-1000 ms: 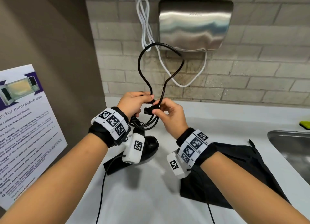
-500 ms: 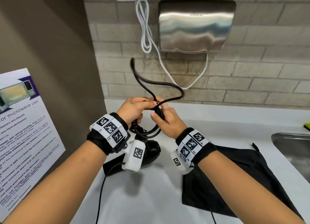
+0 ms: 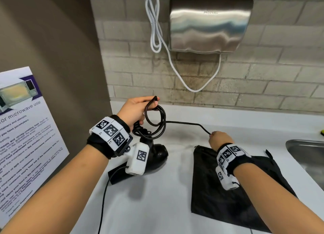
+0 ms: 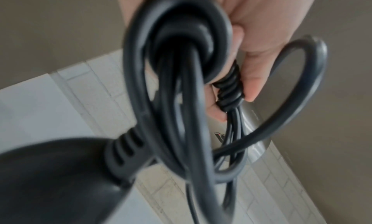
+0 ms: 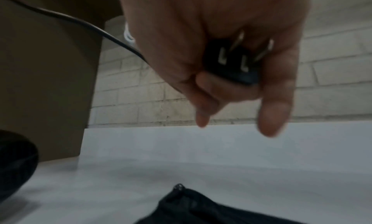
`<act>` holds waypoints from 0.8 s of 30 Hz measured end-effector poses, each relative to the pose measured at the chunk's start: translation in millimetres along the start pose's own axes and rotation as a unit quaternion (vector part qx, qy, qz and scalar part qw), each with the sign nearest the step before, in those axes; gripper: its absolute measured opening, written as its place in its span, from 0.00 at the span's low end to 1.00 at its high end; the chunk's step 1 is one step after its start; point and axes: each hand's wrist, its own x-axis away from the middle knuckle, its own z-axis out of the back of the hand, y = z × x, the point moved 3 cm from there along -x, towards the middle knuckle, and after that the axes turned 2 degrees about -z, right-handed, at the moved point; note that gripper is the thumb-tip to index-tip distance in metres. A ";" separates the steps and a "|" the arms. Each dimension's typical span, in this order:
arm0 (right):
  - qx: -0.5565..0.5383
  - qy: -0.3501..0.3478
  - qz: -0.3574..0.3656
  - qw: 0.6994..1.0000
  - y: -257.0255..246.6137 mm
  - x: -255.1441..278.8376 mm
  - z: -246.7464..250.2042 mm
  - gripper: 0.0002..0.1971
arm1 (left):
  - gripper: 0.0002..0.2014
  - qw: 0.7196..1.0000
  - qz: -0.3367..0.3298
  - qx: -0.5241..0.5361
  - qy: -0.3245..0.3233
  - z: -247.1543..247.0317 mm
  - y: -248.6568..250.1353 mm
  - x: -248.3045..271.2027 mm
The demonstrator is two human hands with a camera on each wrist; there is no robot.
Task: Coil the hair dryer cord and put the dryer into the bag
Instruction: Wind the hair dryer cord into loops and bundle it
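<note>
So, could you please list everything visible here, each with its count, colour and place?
hair dryer: one, black, on counter at left
cord: one, black, coils in left hand, tail running to right hand
plug: one, black, in right hand
bag: one, black, flat on counter at right
counter: one, white
hand dryer: one, steel, on brick wall
white cable: one, beside hand dryer
poster: one, left wall
sink: one, steel, right edge
left hand: grips coils
right hand: holds plug
</note>
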 end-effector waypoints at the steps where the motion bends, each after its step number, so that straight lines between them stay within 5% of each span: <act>1: -0.002 -0.009 0.006 1.000 -5.4 2.2 0.1 0.15 | 0.05 1.000 -0.002 -0.004 -0.003 -2.0 1.7 1.1; 5: -0.118 -0.012 0.146 0.982 -46.1 20.5 7.8 0.23 | 0.05 1.000 -0.002 -0.018 -0.018 -5.4 5.0 3.2; 9: -0.235 -0.184 0.371 0.879 -103.2 66.8 14.8 0.27 | 0.04 1.000 0.001 -0.029 -0.013 -7.5 4.1 1.8; 12: -0.309 -0.206 0.417 0.830 -121.2 80.1 11.9 0.15 | 0.05 0.999 -0.004 -0.031 -0.019 -7.1 5.3 1.6; 18: -0.352 0.084 0.232 0.903 -94.1 34.9 30.9 0.11 | 0.05 0.999 0.036 -0.027 -0.002 3.1 3.7 0.5; 20: -0.342 0.074 0.153 0.924 -73.7 13.8 31.7 0.12 | 0.06 0.998 0.053 -0.015 -0.012 4.6 2.7 1.5; 24: -0.260 0.046 0.135 0.955 -68.9 5.8 26.6 0.13 | 0.05 0.998 0.056 -0.005 -0.022 -1.5 4.6 3.3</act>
